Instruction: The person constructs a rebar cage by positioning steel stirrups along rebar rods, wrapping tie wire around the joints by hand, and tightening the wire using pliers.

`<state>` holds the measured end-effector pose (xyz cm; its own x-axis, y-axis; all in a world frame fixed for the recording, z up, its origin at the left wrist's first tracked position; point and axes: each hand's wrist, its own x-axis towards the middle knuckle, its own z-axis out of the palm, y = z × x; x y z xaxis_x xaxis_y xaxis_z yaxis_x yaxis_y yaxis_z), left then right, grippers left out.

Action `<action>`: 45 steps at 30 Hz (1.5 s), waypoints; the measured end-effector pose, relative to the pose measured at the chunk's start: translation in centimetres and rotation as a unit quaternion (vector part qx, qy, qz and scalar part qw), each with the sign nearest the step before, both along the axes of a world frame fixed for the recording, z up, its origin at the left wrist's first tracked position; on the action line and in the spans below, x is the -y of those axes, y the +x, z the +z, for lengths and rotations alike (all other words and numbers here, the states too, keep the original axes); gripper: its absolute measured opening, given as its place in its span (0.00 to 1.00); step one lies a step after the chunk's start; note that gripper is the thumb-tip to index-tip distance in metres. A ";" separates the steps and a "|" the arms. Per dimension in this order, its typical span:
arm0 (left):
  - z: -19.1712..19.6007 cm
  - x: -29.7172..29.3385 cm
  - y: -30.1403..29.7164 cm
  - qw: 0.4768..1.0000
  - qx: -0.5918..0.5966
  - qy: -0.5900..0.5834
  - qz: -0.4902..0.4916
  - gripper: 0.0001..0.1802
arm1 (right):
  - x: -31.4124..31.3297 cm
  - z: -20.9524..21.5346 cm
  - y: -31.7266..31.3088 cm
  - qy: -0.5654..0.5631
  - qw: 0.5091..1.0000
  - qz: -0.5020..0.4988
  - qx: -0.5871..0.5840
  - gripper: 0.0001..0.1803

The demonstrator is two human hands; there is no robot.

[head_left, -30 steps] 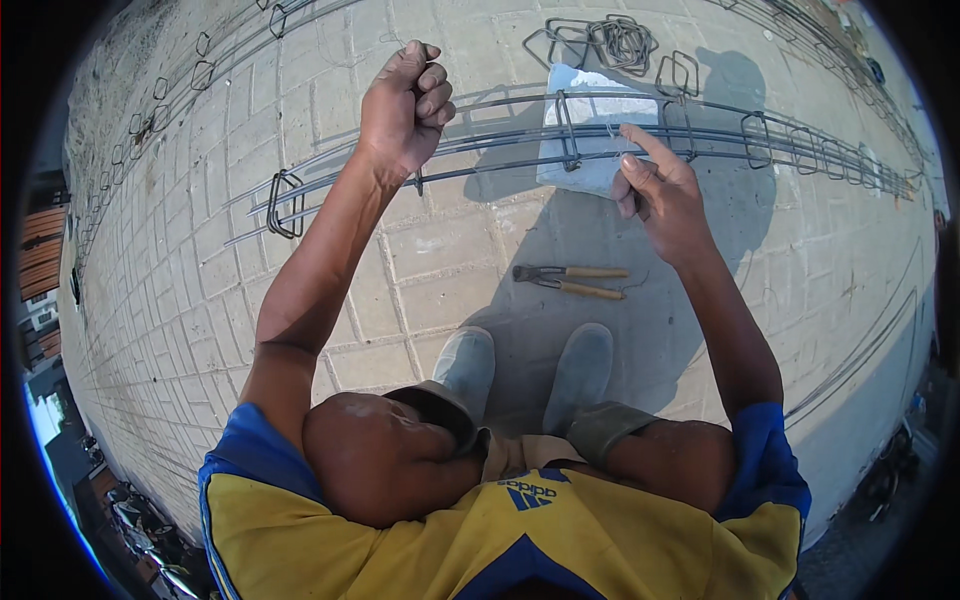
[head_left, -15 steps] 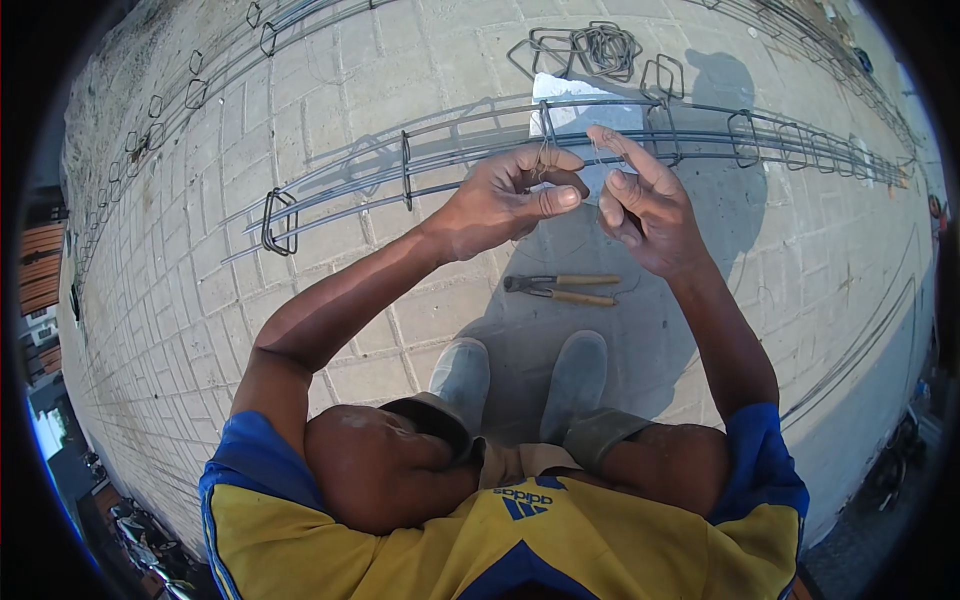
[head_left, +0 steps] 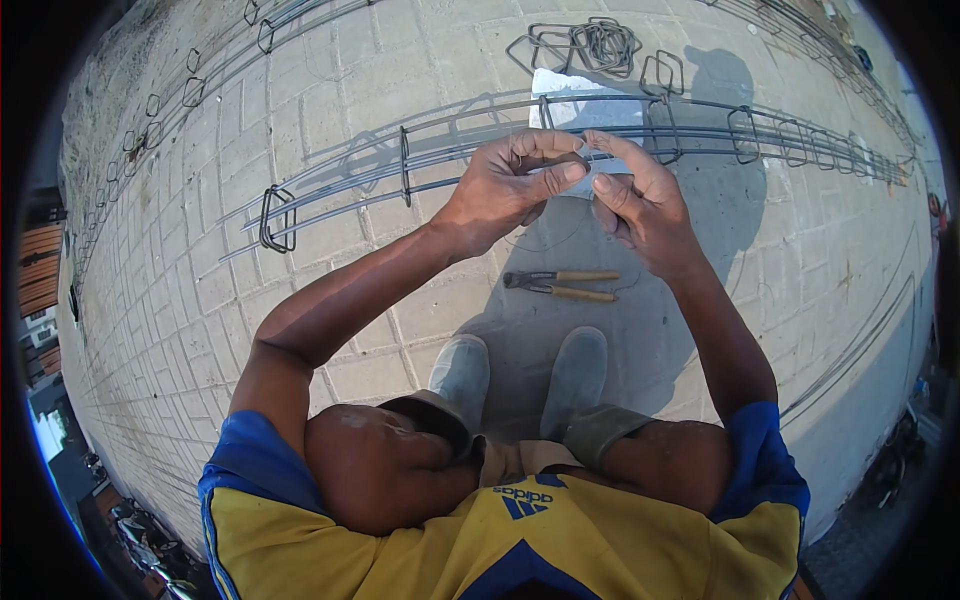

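Note:
My left hand [head_left: 505, 190] is closed, thumb and curled fingers pinching thin tie wire [head_left: 590, 157]. My right hand [head_left: 645, 205] meets it fingertip to fingertip, its fingers bent around the same wire, which is barely visible between them. Beyond the hands lies a long cage of steel reinforcing bars [head_left: 450, 138], with square stirrups [head_left: 405, 166] spaced along it. A white block [head_left: 570, 88] sits at the cage, partly behind the bars. On the paving nearer to me rest pincers [head_left: 562, 285] with tan handles, touched by neither hand.
A pile of loose stirrups [head_left: 605, 48] lies past the white block. More bar cages [head_left: 290, 30] run along the far left and far right. Loose rods [head_left: 855, 345] lie at the right. My shoes [head_left: 580, 370] stand on the paving just below the pincers.
My hands have come closer together, and their fingertips now nearly touch. The right fingers have curled in more around the wire. The cage and pincers lie as before.

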<state>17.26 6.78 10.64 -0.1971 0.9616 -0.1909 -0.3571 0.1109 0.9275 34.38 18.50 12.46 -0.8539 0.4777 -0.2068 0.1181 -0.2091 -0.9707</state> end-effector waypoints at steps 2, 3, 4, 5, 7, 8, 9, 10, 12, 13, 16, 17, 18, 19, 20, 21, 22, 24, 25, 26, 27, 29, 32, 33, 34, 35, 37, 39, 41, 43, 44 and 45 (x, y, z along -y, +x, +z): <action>-0.1 0.0 0.1 0.999 -0.030 -0.032 -0.013 0.12 | 0.4 0.2 -0.3 -0.006 1.000 0.003 0.004 0.28; -0.2 0.0 -0.1 0.999 -0.021 -0.034 -0.021 0.12 | 0.5 0.3 -0.5 -0.012 1.000 0.006 0.007 0.29; -0.2 0.0 -0.2 0.999 -0.012 -0.036 -0.030 0.12 | 0.5 0.3 -0.4 -0.013 1.000 0.006 0.007 0.29; -0.4 0.0 -0.3 0.999 -0.012 -0.036 -0.030 0.12 | 0.5 0.3 -0.4 0.000 1.000 0.020 0.020 0.30; -0.9 0.0 -0.5 0.999 -0.022 -0.008 -0.032 0.12 | 0.6 0.3 -0.4 0.013 0.999 0.034 0.034 0.30; -0.8 0.0 -0.4 0.999 -0.022 -0.009 -0.033 0.12 | 0.9 0.4 -0.3 0.052 0.997 0.034 0.040 0.30; -0.5 0.1 -0.2 1.000 -0.014 0.008 -0.024 0.12 | 1.0 0.5 -0.3 0.091 0.994 0.034 0.046 0.31; -0.4 0.1 -0.1 1.000 -0.006 0.026 -0.014 0.12 | 0.8 0.7 -0.3 0.090 0.994 0.034 0.047 0.31; -0.5 0.2 -0.7 0.998 -0.052 0.011 -0.047 0.11 | 0.1 1.4 -0.2 0.251 0.966 -0.029 0.047 0.26; -0.5 0.2 -0.9 0.992 -0.097 -0.004 -0.080 0.11 | -0.6 1.9 -0.2 0.251 0.966 -0.028 0.047 0.26; -1.3 0.0 -0.4 0.976 -0.205 0.035 -0.067 0.10 | -2.5 2.6 -0.7 0.413 0.910 -0.017 0.038 0.19; -1.1 0.0 -0.3 0.976 -0.203 0.034 -0.071 0.10 | -2.6 2.7 -0.9 0.410 0.911 0.029 0.028 0.16; -0.7 -0.1 -0.2 0.973 -0.214 0.026 -0.085 0.09 | -2.7 2.6 -1.1 0.406 0.911 0.075 0.018 0.14; -0.6 -0.1 -0.1 0.969 -0.225 0.017 -0.099 0.09 | -2.7 2.4 -1.2 0.404 0.911 0.073 0.021 0.14; -0.7 0.0 0.0 0.969 -0.224 0.015 -0.098 0.09 | -2.6 2.1 -1.4 0.396 0.914 0.090 0.010 0.13; -0.9 0.0 0.0 0.967 -0.233 0.022 -0.096 0.09 | -2.5 1.8 -1.5 0.388 0.915 0.107 -0.001 0.13; -1.0 0.1 0.1 0.965 -0.242 0.029 -0.094 0.10 | -2.4 1.3 -1.4 0.387 0.916 0.109 -0.002 0.13; 0.1 -0.2 -0.1 0.971 -0.214 0.001 -0.102 0.10 | -2.6 0.1 -0.8 0.172 0.985 -0.003 -0.015 0.13; 0.5 -0.4 -0.1 0.976 -0.186 -0.026 -0.111 0.10 | -2.5 -0.4 -0.8 0.172 0.985 -0.004 -0.014 0.13; 0.4 -0.5 -0.1 0.976 -0.186 -0.026 -0.109 0.10 | -2.3 -0.8 -0.9 0.105 0.994 -0.037 -0.008 0.12; 0.0 -0.7 -0.2 0.980 -0.169 -0.002 -0.108 0.10 | -2.2 -1.1 -1.0 0.037 0.997 -0.071 -0.001 0.12; -0.8 -0.9 -0.4 0.982 -0.152 0.023 -0.110 0.11 | -2.0 -1.3 -1.0 0.016 0.997 -0.068 -0.012 0.12; -1.3 -0.8 -1.2 0.988 -0.066 0.022 -0.139 0.12 | -1.6 -1.5 -0.9 0.032 0.995 -0.091 -0.035 0.11; -1.1 -0.8 -1.4 0.988 -0.067 0.008 -0.141 0.13 | -1.4 -1.5 -0.9 0.069 0.990 -0.114 -0.046 0.11; -1.0 -0.8 -1.5 0.987 -0.069 -0.007 -0.143 0.14 | -1.3 -1.7 -0.7 0.068 0.990 -0.114 -0.046 0.11; -1.2 -0.9 -1.8 0.988 -0.070 -0.007 -0.141 0.14 | -1.5 -1.9 -0.3 0.028 0.987 -0.142 -0.065 0.11; -1.7 -0.9 -2.4 0.930 -0.351 0.015 -0.107 0.15 | -1.6 -2.3 0.2 -0.013 0.982 -0.167 -0.085 0.11; -0.2 -0.8 -1.9 0.937 -0.328 -0.004 -0.116 0.14 | -1.8 -2.8 1.0 0.036 0.983 -0.168 -0.056 0.10; 0.3 -0.4 -1.4 0.943 -0.307 -0.025 -0.125 0.14 | -2.4 -2.7 1.5 0.098 0.983 -0.152 -0.019 0.10; 0.2 0.0 -1.1 0.937 -0.306 0.076 -0.150 0.12 | -2.4 -2.5 1.3 0.159 0.978 -0.135 0.017 0.09; 0.7 0.3 -0.7 0.938 -0.303 0.047 -0.160 0.10 | -1.9 -2.6 0.7 0.185 0.973 -0.136 -0.013 0.09; 0.5 0.1 -0.5 0.938 -0.303 0.045 -0.159 0.10 | -1.7 -2.6 0.3 0.211 0.967 -0.137 -0.044 0.09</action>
<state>16.77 6.67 11.14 0.0571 0.9971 -0.0511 0.2774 0.0333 0.9602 34.73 20.21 9.86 -0.6894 0.7138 0.1234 0.0280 0.1965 -0.9801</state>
